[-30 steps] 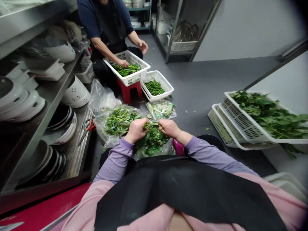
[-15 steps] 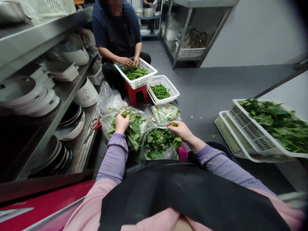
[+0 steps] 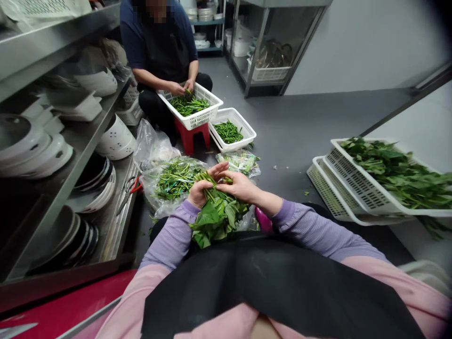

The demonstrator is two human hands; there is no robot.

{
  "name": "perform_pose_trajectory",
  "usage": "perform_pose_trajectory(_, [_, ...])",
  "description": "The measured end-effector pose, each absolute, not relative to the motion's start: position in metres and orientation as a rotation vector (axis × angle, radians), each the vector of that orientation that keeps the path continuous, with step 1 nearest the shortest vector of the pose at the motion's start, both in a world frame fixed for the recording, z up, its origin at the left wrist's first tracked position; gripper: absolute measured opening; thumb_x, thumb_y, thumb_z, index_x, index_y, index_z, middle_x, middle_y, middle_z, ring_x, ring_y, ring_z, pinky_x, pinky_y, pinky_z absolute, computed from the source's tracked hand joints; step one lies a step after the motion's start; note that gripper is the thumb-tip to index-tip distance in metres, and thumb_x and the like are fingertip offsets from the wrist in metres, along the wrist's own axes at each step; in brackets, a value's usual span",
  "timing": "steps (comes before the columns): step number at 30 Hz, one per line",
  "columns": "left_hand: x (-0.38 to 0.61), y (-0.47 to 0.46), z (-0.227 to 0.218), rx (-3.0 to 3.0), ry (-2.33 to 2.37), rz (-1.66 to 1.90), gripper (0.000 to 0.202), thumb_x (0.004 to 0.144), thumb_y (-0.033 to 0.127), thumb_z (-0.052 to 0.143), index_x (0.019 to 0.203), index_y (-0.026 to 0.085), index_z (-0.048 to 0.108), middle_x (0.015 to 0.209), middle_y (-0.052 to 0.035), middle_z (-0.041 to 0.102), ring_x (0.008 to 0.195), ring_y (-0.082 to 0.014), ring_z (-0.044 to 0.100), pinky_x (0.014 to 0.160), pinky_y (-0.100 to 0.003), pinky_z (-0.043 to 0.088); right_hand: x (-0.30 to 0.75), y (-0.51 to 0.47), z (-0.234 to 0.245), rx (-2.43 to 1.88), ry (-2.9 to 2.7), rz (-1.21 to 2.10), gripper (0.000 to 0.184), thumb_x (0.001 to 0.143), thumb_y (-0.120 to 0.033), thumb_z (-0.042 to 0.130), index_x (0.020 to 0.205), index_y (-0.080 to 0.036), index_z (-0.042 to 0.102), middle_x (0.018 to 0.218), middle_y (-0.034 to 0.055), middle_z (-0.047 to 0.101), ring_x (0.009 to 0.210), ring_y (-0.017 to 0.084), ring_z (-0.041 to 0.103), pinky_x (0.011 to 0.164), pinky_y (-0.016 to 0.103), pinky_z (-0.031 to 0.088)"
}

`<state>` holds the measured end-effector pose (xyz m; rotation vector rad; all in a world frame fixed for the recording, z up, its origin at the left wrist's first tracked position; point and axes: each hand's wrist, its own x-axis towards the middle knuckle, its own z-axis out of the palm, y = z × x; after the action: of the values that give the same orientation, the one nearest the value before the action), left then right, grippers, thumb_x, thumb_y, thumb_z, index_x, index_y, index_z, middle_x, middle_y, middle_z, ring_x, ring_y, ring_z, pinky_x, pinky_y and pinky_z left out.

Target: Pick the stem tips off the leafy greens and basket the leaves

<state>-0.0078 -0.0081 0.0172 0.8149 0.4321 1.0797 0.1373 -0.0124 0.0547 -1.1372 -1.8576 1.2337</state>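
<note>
In front of my apron I hold a bunch of leafy greens (image 3: 221, 212), stems up and leaves hanging toward me. My left hand (image 3: 199, 192) is wrapped round the stems from the left, its thumb in front and fingers behind. From the right, my right hand (image 3: 243, 187) pinches the stems near their upper ends. Just beyond my left hand, a clear plastic bag (image 3: 150, 188) lies open with loose green stems (image 3: 173, 181) on it. Behind my right hand is another bag of stems (image 3: 243, 162). My hands and the bunch largely hide the nearer bag.
Opposite me a seated person (image 3: 162, 47) handles green peppers in a white basket (image 3: 203, 120) on a red stool (image 3: 190, 136). A second basket (image 3: 249, 136) of peppers stands beside it. Stacked baskets (image 3: 360, 181) of greens are at right. Red-handled scissors (image 3: 130, 188) lie on the left shelf.
My hands have come together from apart, my right hand moving left to the bunch. The leafy bunch in my left hand is now nearer my apron. The view has shifted slightly.
</note>
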Motion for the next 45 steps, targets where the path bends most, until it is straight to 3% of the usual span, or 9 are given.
perform_pose_trajectory(7, [0.000, -0.009, 0.013, 0.757, 0.412, 1.024, 0.061, 0.057, 0.019, 0.056, 0.117, 0.017, 0.057, 0.125, -0.0081, 0.055, 0.121, -0.0294, 0.045, 0.099, -0.040, 0.038, 0.147, -0.013, 0.036, -1.137, -1.561, 1.516, 0.030, 0.070, -0.036, 0.061, 0.087, -0.013, 0.059, 0.081, 0.0031, 0.061, 0.072, 0.013, 0.055, 0.070, 0.028, 0.044])
perform_pose_trajectory(16, [0.010, -0.005, 0.009, 0.559, 0.745, 1.171, 0.023, 0.063, 0.018, 0.065, 0.085, 0.012, 0.065, 0.085, -0.0074, 0.070, 0.091, -0.0236, 0.064, 0.086, -0.038, 0.047, 0.163, -0.010, 0.019, -1.355, -1.619, 0.957, 0.021, 0.074, -0.036, 0.053, 0.079, -0.015, 0.054, 0.068, 0.0002, 0.054, 0.060, 0.011, 0.044, 0.061, 0.025, 0.036])
perform_pose_trajectory(21, [0.007, -0.007, 0.012, 0.673, 0.735, 1.216, 0.020, 0.064, 0.018, 0.066, 0.082, 0.011, 0.064, 0.081, -0.0076, 0.070, 0.086, -0.0204, 0.065, 0.082, -0.033, 0.048, 0.170, -0.005, 0.011, -1.445, -1.565, 0.858, 0.024, 0.076, -0.038, 0.051, 0.082, -0.016, 0.055, 0.067, -0.0005, 0.052, 0.058, 0.010, 0.042, 0.060, 0.024, 0.035])
perform_pose_trajectory(25, [0.009, -0.013, 0.015, 0.749, 0.688, 1.153, 0.021, 0.066, 0.021, 0.066, 0.085, 0.012, 0.063, 0.071, -0.0048, 0.067, 0.073, -0.0182, 0.066, 0.076, -0.033, 0.049, 0.166, -0.005, 0.006, -1.294, -1.567, 1.188, 0.033, 0.076, -0.042, 0.052, 0.093, -0.015, 0.058, 0.079, 0.0018, 0.058, 0.067, 0.011, 0.049, 0.064, 0.023, 0.039])
perform_pose_trajectory(28, [0.007, -0.016, 0.020, 0.811, 0.664, 1.161, 0.021, 0.068, 0.024, 0.066, 0.085, 0.013, 0.062, 0.060, -0.0010, 0.061, 0.064, -0.0159, 0.064, 0.071, -0.032, 0.049, 0.168, -0.001, 0.005, -1.302, -1.511, 1.302, 0.032, 0.075, -0.044, 0.052, 0.085, -0.014, 0.061, 0.070, 0.0010, 0.056, 0.059, 0.010, 0.047, 0.056, 0.022, 0.038])
perform_pose_trajectory(34, [-0.018, -0.007, 0.026, 1.094, 0.861, 1.082, 0.018, 0.068, 0.026, 0.064, 0.080, 0.013, 0.064, 0.046, 0.0046, 0.047, 0.044, -0.0088, 0.049, 0.052, -0.024, 0.042, 0.234, 0.035, 0.023, -1.617, -0.855, 0.775, 0.036, 0.076, -0.042, 0.047, 0.090, -0.012, 0.058, 0.052, -0.0059, 0.040, 0.042, 0.006, 0.031, 0.042, 0.021, 0.028])
perform_pose_trajectory(38, [-0.020, 0.000, 0.027, 1.377, 1.244, 0.994, 0.021, 0.064, 0.027, 0.068, 0.076, 0.010, 0.068, 0.044, 0.0027, 0.051, 0.041, -0.0070, 0.042, 0.045, -0.021, 0.034, 0.259, 0.030, 0.051, -1.523, -1.544, 1.272, 0.036, 0.068, -0.043, 0.060, 0.082, -0.010, 0.063, 0.046, -0.0070, 0.037, 0.040, 0.004, 0.028, 0.039, 0.019, 0.022])
perform_pose_trajectory(42, [-0.003, -0.011, 0.031, 1.372, 0.979, 0.914, 0.041, 0.071, 0.035, 0.064, 0.104, 0.011, 0.064, 0.048, 0.0021, 0.055, 0.044, -0.0086, 0.046, 0.048, -0.022, 0.036, 0.226, 0.009, 0.061, -1.245, -1.946, 1.876, 0.041, 0.073, -0.048, 0.058, 0.088, -0.010, 0.065, 0.045, -0.0075, 0.033, 0.038, 0.003, 0.026, 0.037, 0.018, 0.017])
perform_pose_trajectory(45, [0.007, -0.020, 0.030, 1.306, 0.856, 0.893, 0.036, 0.068, 0.038, 0.067, 0.093, 0.011, 0.066, 0.053, -0.0010, 0.060, 0.046, -0.0097, 0.049, 0.050, -0.023, 0.039, 0.201, 0.002, 0.055, -1.116, -1.959, 2.015, 0.043, 0.076, -0.050, 0.054, 0.089, -0.010, 0.065, 0.043, -0.0082, 0.030, 0.037, 0.003, 0.023, 0.036, 0.019, 0.016])
